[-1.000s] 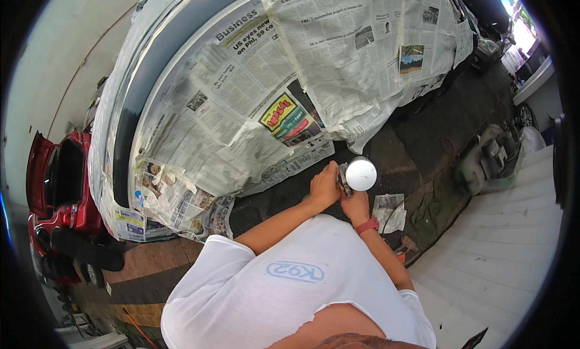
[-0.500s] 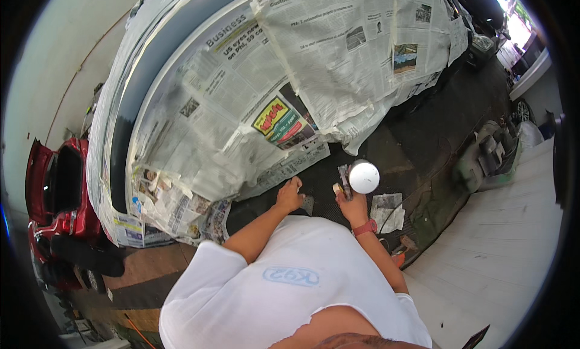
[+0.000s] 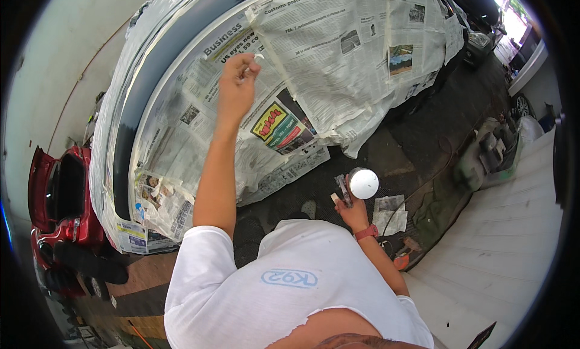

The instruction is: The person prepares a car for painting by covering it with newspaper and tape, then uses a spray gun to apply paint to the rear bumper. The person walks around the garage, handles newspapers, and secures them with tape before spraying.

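The spray gun (image 3: 345, 191) sits in the right hand (image 3: 351, 213), whose fingers are closed around it; its metal body lies at 12 o'clock from that hand, and its cup, topped by a round white lid (image 3: 364, 183), at 1 o'clock. A small tan piece (image 3: 335, 197) juts out at 10 o'clock beside the fingers. At the left hand (image 3: 237, 86), a small white scrap (image 3: 259, 57) shows at 1 o'clock, by the tips; the fingers are bent, but I cannot tell whether they pinch it.

The left forearm reaches up toward 12 o'clock, its hand in front of the newspaper covering (image 3: 326, 77) on a car; whether it touches the paper is unclear. The right forearm slants toward 11 o'clock, bent in near the body, with a red wristband (image 3: 366, 232) at the wrist.

Counted: one spray gun, one lid, one tan piece, one white scrap and one wristband. One loose newspaper sheet (image 3: 389, 215) lies on the dark floor (image 3: 386, 153) at 3 o'clock from the right hand. One red car (image 3: 90, 228) stands at 9 o'clock in the view.
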### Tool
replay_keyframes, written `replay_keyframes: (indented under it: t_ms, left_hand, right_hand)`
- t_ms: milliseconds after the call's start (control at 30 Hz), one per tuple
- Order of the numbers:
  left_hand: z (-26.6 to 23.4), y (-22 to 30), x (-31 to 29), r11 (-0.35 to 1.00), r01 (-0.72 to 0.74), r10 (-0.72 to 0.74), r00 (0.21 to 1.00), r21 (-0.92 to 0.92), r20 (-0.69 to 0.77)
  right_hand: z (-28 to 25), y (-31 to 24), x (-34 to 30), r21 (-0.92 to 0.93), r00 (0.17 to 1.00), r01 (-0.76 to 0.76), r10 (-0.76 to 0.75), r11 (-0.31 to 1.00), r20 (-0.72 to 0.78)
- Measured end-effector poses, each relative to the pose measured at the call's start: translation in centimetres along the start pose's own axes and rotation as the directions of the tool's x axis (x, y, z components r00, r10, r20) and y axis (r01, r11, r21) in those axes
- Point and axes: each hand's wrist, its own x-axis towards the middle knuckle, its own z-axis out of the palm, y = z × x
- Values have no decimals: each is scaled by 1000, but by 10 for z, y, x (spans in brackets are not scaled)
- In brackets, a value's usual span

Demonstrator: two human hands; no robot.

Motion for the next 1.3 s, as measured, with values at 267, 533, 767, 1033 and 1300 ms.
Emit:
replay_keyframes:
  t_ms: [267, 533, 767, 1033, 1300]
  left_hand:
    - [-8, 24, 21, 986, 49, -40, 998, -161, 58]
    - [-8, 5, 34, 993, 24, -22, 1000, -112, 22]
    - [-14, 0, 45, 973, -133, 151, 985, 189, -85]
    - [9, 11, 52, 887, -72, 141, 983, 455, -118]
    - [30, -15, 71, 789, 34, 122, 970, 613, -210]
  right_hand:
    - [0, 12, -1, 50, 1000, 0, 1, 999, -16]
    - [2, 13, -1, 30, 1000, 4, -4, 1000, 6]
    - [2, 9, -1, 74, 1000, -11, 11, 997, 6]
    - [3, 15, -1, 76, 999, -36, 34, 996, 26]
    - [8, 17, -3, 48, 999, -41, 40, 998, 15]
